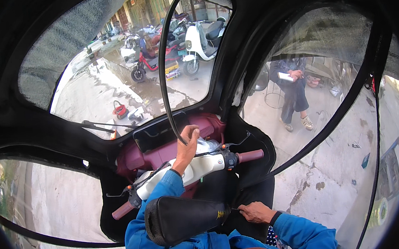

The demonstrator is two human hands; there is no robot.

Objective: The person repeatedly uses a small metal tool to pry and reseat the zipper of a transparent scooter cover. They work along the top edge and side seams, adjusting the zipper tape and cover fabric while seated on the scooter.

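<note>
My left hand (187, 147) is raised above the handlebar of a scooter, its fingers closed round the lower end of a long black rubber strip (164, 75). The strip bows upward across the clear front window to the top of the view. Low on the right, my right hand (257, 213) is closed in a pinch on a thin dark rod, whose far end is lost against the dark background. Close by its tip lies the narrow end of a black padded saddle (184, 218). Below my left hand runs the cream handlebar cover (194, 170).
A black-framed canopy (245, 49) with clear windows encloses me. A dark red front panel (126, 157) and pink grips (249, 155) are ahead. Outside, a seated person (293, 85) holds something white; a white scooter (197, 44), a red scooter (144, 65) and a red basket (120, 110) stand on concrete.
</note>
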